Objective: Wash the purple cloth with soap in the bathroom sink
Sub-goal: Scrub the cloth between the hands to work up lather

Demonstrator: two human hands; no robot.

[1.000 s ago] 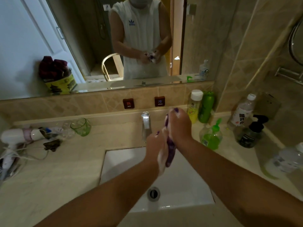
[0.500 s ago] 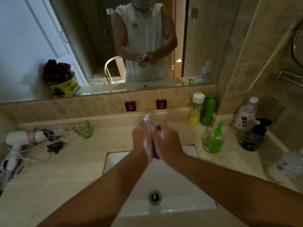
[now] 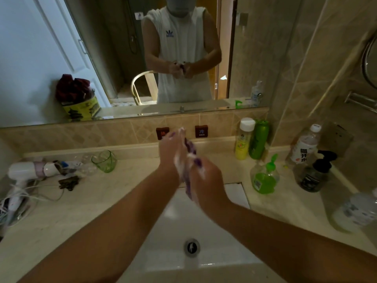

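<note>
The purple cloth [image 3: 191, 148] is squeezed between my two palms above the white sink [image 3: 234, 194]. White soap foam covers it and both hands. My left hand [image 3: 170, 151] is the farther one, fingers pointing up toward the wall. My right hand [image 3: 206, 176] sits nearer and lower, pressed against the cloth from the right. A strip of cloth hangs down below the hands. The tap is hidden behind my hands.
Green soap dispenser [image 3: 264, 176], yellow bottle [image 3: 243, 138], green bottle [image 3: 259, 138], water bottle [image 3: 305, 146] and black pump bottle [image 3: 314, 172] crowd the right counter. A green glass [image 3: 104, 161] and white hair dryer [image 3: 28, 170] with cord lie left. The drain [image 3: 191, 247] is near the front.
The hands have rubbed against each other: my left hand has slid forward and up, my right hand back and down, with the cloth staying between them.
</note>
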